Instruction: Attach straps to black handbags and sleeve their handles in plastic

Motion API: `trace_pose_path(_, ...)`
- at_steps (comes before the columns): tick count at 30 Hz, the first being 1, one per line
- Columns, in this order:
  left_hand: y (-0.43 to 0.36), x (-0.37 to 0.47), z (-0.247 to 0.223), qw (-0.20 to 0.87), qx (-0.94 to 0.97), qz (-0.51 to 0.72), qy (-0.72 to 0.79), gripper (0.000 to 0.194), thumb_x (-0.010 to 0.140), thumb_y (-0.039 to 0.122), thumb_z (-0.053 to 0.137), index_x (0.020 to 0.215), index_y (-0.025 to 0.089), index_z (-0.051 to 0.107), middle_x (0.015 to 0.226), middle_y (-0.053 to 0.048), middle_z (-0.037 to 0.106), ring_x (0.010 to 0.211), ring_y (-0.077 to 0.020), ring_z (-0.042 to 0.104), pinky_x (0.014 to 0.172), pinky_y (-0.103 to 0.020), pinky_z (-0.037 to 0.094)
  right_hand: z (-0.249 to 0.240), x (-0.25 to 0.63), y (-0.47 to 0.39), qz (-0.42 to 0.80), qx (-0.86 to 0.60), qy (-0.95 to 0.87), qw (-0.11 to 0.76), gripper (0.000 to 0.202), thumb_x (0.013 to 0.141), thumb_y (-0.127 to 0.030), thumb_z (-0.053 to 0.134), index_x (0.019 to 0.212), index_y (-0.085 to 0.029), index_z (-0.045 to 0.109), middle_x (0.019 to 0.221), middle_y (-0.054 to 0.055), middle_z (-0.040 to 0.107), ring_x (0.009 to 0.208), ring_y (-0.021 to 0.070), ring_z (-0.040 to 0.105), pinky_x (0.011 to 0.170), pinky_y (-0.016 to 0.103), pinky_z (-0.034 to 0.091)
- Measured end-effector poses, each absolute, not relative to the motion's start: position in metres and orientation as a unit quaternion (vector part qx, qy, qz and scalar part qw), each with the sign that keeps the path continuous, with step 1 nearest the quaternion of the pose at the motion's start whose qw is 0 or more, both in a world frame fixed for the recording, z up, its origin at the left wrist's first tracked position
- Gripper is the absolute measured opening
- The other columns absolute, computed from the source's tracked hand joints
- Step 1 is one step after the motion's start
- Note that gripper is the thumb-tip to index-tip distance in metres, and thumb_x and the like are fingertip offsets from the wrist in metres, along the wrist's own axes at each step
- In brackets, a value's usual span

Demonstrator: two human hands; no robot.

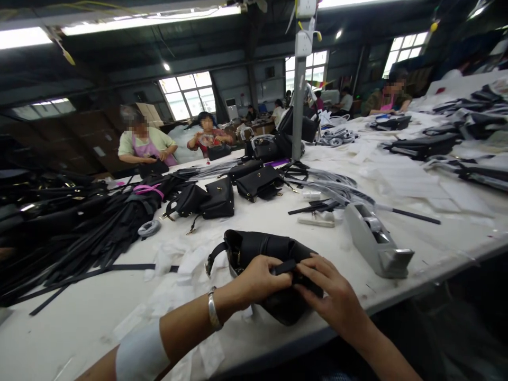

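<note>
A black handbag point(273, 244) lies on the white table close to its front edge, with a short buckled strap point(216, 253) sticking out at its left end. My left hand point(260, 278) is closed on a black strap tab point(284, 266) over the front of the bag. From the other side my right hand point(329, 288) pinches the bag at the end of that same tab, thumb below and fingers above. Both sets of fingertips nearly meet there. The bag's underside and what lies between the right fingertips are partly hidden.
A grey tape dispenser point(377, 243) stands right of the bag. Behind are several finished-looking black bags point(218, 198), wrapped straps point(337, 182) and a metal post point(297, 106). Black straps point(107, 227) pile up at left, near white tissue point(166, 291). Co-workers point(146, 140) sit across the table.
</note>
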State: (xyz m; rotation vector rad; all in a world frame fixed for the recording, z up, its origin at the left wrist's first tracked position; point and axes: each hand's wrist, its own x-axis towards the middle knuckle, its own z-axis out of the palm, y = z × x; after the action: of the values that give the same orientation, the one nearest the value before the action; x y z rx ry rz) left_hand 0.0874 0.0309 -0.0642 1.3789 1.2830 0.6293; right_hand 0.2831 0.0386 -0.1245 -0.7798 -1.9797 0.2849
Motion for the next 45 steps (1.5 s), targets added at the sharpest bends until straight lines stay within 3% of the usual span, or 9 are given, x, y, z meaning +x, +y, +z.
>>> trace_pose_path(5, 0.035, 0.089, -0.073, 0.581, 0.517, 0.269, 0.568, 0.015, 0.072, 0.027, 0.063, 0.07, 0.013, 0.063, 0.055, 0.005, 0.048, 0.05, -0.0081, 0.039, 0.047, -0.021, 0.026, -0.134, 0.277, 0.032, 0.215, -0.416, -0.756, 0.457, 0.029, 0.085, -0.026, 0.071, 0.114, -0.027, 0.068, 0.111, 0.007, 0.062, 0.106, 0.0249, 0.062, 0.092, 0.041, 0.055)
trace_pose_path(9, 0.037, 0.086, -0.073, 0.607, 0.505, 0.245, 0.562, 0.019, 0.074, 0.031, 0.066, 0.074, 0.012, 0.064, 0.054, 0.006, 0.047, 0.048, -0.007, 0.037, 0.047, -0.02, 0.024, -0.128, 0.276, 0.034, 0.247, -0.41, -0.755, 0.448, 0.027, 0.083, -0.025, 0.072, 0.11, -0.026, 0.07, 0.109, 0.006, 0.062, 0.107, 0.025, 0.06, 0.093, 0.041, 0.054)
trace_pose_path(15, 0.029, 0.083, -0.056, 0.562, 0.568, 0.278, 0.534, 0.044, 0.077, 0.049, 0.073, 0.101, 0.012, 0.066, 0.085, -0.004, 0.064, 0.072, -0.0128, 0.054, 0.062, -0.022, 0.039, -0.133, 0.278, 0.043, 0.271, -0.409, -0.712, 0.502, 0.022, 0.083, -0.027, 0.072, 0.105, -0.025, 0.071, 0.109, 0.007, 0.062, 0.106, 0.0245, 0.061, 0.093, 0.04, 0.054)
trace_pose_path(18, 0.025, 0.082, -0.049, 0.535, 0.576, 0.298, 0.542, 0.049, 0.088, 0.059, 0.055, 0.112, 0.016, 0.058, 0.086, -0.002, 0.063, 0.06, -0.0095, 0.045, 0.054, -0.021, 0.033, -0.137, 0.279, 0.048, 0.278, -0.403, -0.702, 0.518, 0.022, 0.083, -0.03, 0.072, 0.105, -0.025, 0.071, 0.108, 0.007, 0.062, 0.106, 0.0246, 0.061, 0.092, 0.04, 0.054)
trace_pose_path(21, 0.024, 0.081, -0.046, 0.517, 0.554, 0.308, 0.576, 0.05, 0.094, 0.063, 0.04, 0.097, 0.017, 0.057, 0.072, 0.003, 0.053, 0.054, -0.0086, 0.037, 0.05, -0.021, 0.028, -0.14, 0.279, 0.051, 0.292, -0.397, -0.701, 0.517, 0.022, 0.085, -0.031, 0.071, 0.106, -0.026, 0.07, 0.111, 0.007, 0.061, 0.108, 0.0246, 0.06, 0.095, 0.041, 0.053)
trace_pose_path(25, 0.028, 0.08, -0.04, 0.44, 0.607, 0.285, 0.597, 0.045, 0.092, 0.059, 0.049, 0.085, 0.015, 0.059, 0.067, 0.004, 0.046, 0.061, -0.0103, 0.042, 0.056, -0.021, 0.033, -0.144, 0.277, 0.054, 0.302, -0.389, -0.704, 0.512, 0.022, 0.088, -0.032, 0.068, 0.109, -0.027, 0.066, 0.115, 0.006, 0.059, 0.114, 0.0251, 0.057, 0.099, 0.044, 0.049)
trace_pose_path(33, 0.036, 0.084, -0.019, 0.274, 0.705, 0.201, 0.622, 0.019, 0.085, 0.034, 0.067, 0.085, 0.016, 0.069, 0.081, -0.002, 0.07, 0.077, -0.0161, 0.062, 0.07, -0.024, 0.044, -0.148, 0.268, 0.053, 0.25, -0.383, -0.695, 0.555, 0.022, 0.087, -0.026, 0.068, 0.108, -0.026, 0.065, 0.11, 0.007, 0.059, 0.11, 0.0269, 0.056, 0.095, 0.045, 0.049)
trace_pose_path(45, 0.036, 0.097, -0.012, 0.181, 0.761, 0.178, 0.597, 0.006, 0.082, 0.023, 0.071, 0.085, 0.018, 0.073, 0.078, 0.001, 0.074, 0.072, -0.014, 0.065, 0.066, -0.021, 0.045, -0.152, 0.268, 0.052, 0.242, -0.372, -0.698, 0.562, 0.023, 0.086, -0.026, 0.07, 0.11, -0.025, 0.067, 0.107, 0.007, 0.06, 0.106, 0.0262, 0.057, 0.092, 0.043, 0.051)
